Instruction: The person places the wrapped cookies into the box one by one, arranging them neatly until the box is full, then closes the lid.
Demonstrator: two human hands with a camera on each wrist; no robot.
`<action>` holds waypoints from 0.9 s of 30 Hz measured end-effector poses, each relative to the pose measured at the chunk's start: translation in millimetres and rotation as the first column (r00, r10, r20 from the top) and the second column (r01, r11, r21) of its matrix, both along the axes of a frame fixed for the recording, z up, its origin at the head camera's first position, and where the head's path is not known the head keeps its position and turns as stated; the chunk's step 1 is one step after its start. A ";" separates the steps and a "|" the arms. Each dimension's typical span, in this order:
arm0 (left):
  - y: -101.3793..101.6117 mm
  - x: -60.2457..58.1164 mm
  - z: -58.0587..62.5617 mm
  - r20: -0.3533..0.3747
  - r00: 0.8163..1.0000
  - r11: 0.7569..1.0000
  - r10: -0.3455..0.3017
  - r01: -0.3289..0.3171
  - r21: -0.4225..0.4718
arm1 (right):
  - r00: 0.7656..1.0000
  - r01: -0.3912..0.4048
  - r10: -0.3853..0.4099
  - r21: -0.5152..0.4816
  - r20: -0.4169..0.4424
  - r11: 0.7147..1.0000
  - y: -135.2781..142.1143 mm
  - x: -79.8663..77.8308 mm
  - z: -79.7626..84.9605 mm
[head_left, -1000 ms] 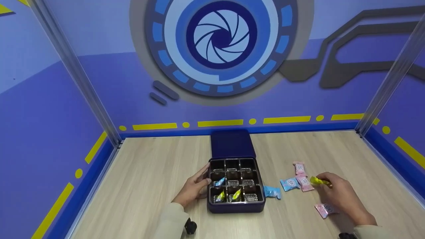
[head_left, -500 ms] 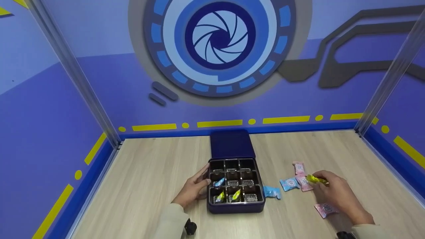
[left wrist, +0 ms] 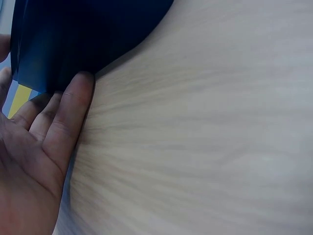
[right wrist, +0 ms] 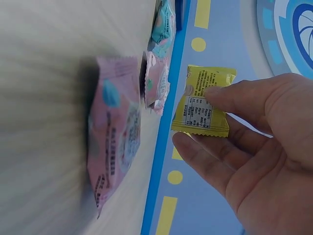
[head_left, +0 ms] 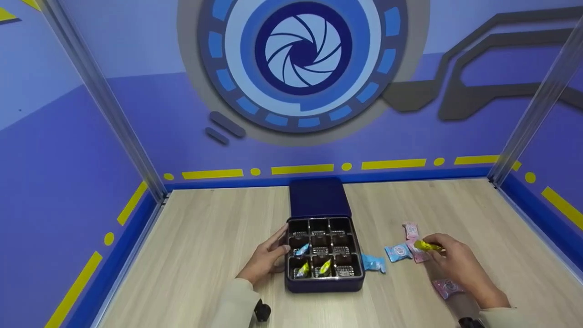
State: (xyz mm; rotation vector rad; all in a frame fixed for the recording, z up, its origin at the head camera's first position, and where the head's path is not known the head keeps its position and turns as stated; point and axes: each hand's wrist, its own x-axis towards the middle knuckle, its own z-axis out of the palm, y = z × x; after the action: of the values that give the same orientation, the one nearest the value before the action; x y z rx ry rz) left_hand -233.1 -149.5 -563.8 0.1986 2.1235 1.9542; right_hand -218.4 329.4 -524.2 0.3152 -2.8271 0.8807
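Well right of the compartment box [head_left: 324,285], over a pink packet [head_left: 421,257] on the worktop [head_left: 223,218], I have the yellow packet [right wrist: 196,105] pinched between thumb and fingers of the right hand [head_left: 462,264]. My worry: only one side is held, so it could pivot or slip. Left hand [head_left: 264,260]: fingers mostly straight against the box's side; too hard a push could skew it.

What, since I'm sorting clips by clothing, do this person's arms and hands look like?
The left sleeve and right sleeve are pale beige, with no markings that I can make out. The left hand and right hand are bare, with no gloves or rings visible. A small left black fitting and right black fitting show near the wrists; their exact kind is unclear.
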 end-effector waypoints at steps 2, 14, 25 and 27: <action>0.1 -0.8 -0.4 0.011 1.000 1.000 0.001 -0.002 0.010 | 1.000 -0.004 0.004 -0.003 0.000 1.000 -1.6 0.2 0.5; -1.9 0.2 -2.4 0.008 1.000 1.000 -0.001 0.001 0.004 | 0.999 -0.037 0.037 -0.015 0.001 0.999 -12.1 0.3 2.6; -0.8 -2.9 -4.4 0.022 1.000 0.998 -0.018 0.017 0.058 | 0.995 -0.068 0.071 -0.045 0.074 0.997 -22.5 0.7 1.4; -0.9 -3.0 -4.5 0.023 1.000 0.998 -0.017 0.016 0.061 | 0.994 -0.073 0.077 -0.044 0.080 0.996 -24.8 0.7 2.5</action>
State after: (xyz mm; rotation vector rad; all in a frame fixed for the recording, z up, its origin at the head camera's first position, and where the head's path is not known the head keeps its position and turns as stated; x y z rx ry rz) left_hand -236.1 -150.4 -568.3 0.2033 2.0426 2.0038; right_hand -217.8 304.7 -521.8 0.3913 -2.8838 0.9873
